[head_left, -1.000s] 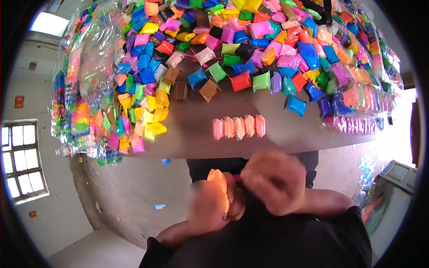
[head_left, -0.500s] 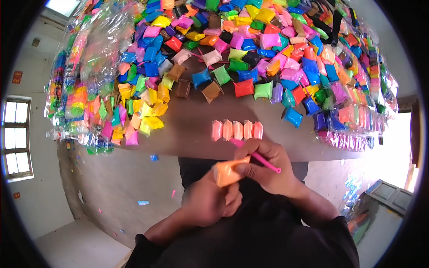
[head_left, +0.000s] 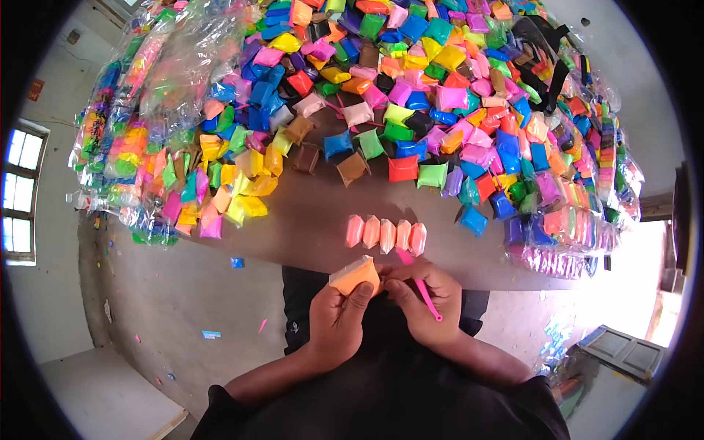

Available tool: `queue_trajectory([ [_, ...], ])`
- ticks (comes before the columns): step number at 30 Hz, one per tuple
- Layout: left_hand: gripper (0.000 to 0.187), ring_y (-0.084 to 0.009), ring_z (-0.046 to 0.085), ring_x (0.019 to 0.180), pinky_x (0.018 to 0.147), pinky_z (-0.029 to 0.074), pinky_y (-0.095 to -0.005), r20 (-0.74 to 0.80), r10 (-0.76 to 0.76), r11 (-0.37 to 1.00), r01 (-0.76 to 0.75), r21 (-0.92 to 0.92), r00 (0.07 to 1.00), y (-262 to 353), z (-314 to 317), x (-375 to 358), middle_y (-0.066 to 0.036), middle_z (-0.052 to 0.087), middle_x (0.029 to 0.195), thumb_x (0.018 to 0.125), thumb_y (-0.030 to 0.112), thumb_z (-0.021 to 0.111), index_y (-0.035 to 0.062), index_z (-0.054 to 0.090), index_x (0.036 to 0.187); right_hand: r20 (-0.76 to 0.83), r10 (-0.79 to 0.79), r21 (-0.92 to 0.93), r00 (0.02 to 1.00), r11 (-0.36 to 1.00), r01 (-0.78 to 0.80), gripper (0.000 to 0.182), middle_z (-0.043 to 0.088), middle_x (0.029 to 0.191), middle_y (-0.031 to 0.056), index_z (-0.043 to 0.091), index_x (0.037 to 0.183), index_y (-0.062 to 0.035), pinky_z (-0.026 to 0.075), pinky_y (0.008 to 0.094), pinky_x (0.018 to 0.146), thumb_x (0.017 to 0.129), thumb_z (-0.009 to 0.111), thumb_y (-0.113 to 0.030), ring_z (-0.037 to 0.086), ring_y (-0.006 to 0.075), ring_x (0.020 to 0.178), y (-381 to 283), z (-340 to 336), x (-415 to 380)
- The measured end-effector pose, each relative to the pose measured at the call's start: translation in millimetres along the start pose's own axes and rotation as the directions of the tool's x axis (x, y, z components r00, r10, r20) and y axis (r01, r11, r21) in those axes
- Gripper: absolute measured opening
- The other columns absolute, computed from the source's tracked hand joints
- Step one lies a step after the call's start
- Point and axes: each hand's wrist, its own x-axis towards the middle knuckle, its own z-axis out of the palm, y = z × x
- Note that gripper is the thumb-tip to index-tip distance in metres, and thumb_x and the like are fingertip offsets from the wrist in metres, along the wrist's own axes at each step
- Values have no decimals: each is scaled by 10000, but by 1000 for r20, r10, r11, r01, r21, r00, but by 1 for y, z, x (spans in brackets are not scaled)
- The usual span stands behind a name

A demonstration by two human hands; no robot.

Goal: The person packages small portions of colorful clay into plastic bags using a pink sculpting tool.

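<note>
My left hand [head_left: 336,323] is closed on a light-orange clay packet [head_left: 355,276], thumb across its front and its clear wrapper edge up. In my right hand [head_left: 438,323] a thin pink plastic stick [head_left: 427,298] with a small looped end lies across the fingers. The right thumb and forefinger are pinched together beside the packet's right end; whether they touch it is hidden. Just beyond both hands, a neat row of several coral and peach packets [head_left: 386,235] rests on the brown table [head_left: 308,220].
A heap of wrapped packets [head_left: 403,103] in many colours covers the table's far part. Clear bags of packets stand at the left [head_left: 132,154] and right [head_left: 568,227]. A black strap [head_left: 555,81] lies at the back right. Scraps dot the floor [head_left: 176,308].
The orange packet has turned from lying slanted to edge-up in my left hand. My right fingers have drawn off its top corner toward its right end. The view has shifted slightly.
</note>
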Motion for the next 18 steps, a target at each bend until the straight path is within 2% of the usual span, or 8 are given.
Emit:
queue_trajectory([
  [1, 349, -117, 635, 1021, 930, 504, -262, -8, 8, 1000, -7, 15, 1000, -2, -1, 0, -93, 682, 1166, 1084, 161, 528, -48, 532, 1363, -41, -140, -168, 989, 977, 132, 121, 693, 1081, 93, 657, 1017, 11, 574, 275, 744, 922, 731, 15, 691, 147, 866, 0, -1, -1],
  [5, 317, -114, 645, 939, 870, 520, -260, -38, -45, 998, 43, -38, 998, 6, 4, -4, -69, 690, 1035, 1079, 166, 541, -46, 551, 1314, -36, -103, -156, 994, 983, 96, 143, 650, 944, 57, 634, 1009, 11, 532, 245, 733, 933, 741, -47, 642, 109, 812, -22, 2, 6],
  [7, 286, -102, 636, 854, 780, 526, -261, 88, -88, 996, 88, -1, 992, 2, -1, -7, -54, 666, 976, 1075, 184, 555, -47, 565, 1243, 39, 146, 186, 988, 971, -151, 146, 631, 904, 44, 642, 980, 4, 511, 237, 696, 924, 759, -63, 624, 92, 791, -35, 5, 13],
  [8, 286, -102, 636, 854, 780, 526, -261, 95, -91, 996, 92, -3, 991, 4, -3, -7, -54, 666, 976, 1075, 184, 555, -47, 565, 1243, 31, 148, 184, 988, 971, -152, 146, 631, 904, 44, 642, 980, 4, 511, 237, 696, 924, 759, -63, 624, 92, 791, -35, 1, 16],
  [11, 246, -87, 613, 790, 705, 514, -257, 175, -157, 981, 133, 144, 972, 12, 0, -5, -34, 638, 924, 1047, 152, 604, -34, 565, 1202, 218, 101, 56, 971, 992, -116, 131, 686, 977, 52, 654, 1011, -2, 543, 259, 687, 915, 742, 5, 658, 84, 784, -26, -15, 25],
  [13, 261, -87, 636, 811, 720, 519, -242, 73, -104, 994, 106, -31, 992, 11, 5, -7, -42, 668, 934, 1001, 104, 669, -21, 570, 1208, 263, 197, -2, 944, 979, -204, 91, 676, 1001, 57, 652, 991, -13, 528, 243, 673, 934, 723, -7, 648, 81, 794, -19, -24, 28],
  [17, 243, -76, 654, 819, 735, 521, -229, -5, -3, 997, 4, 80, 1000, 7, 3, -5, -52, 708, 916, 943, 78, 746, -8, 623, 1134, 90, 276, 92, 957, 954, -284, 107, 688, 995, 47, 674, 983, -20, 519, 253, 713, 912, 753, -33, 644, 95, 836, -16, -16, 17],
  [18, 229, -68, 658, 817, 736, 524, -229, 23, -17, 982, 12, 189, 1000, 6, 0, -6, -57, 722, 906, 928, 87, 766, -7, 648, 1101, 28, 144, 64, 989, 987, -145, 130, 696, 961, 43, 686, 982, -21, 514, 265, 735, 889, 775, -42, 642, 107, 855, -22, -11, 16],
])
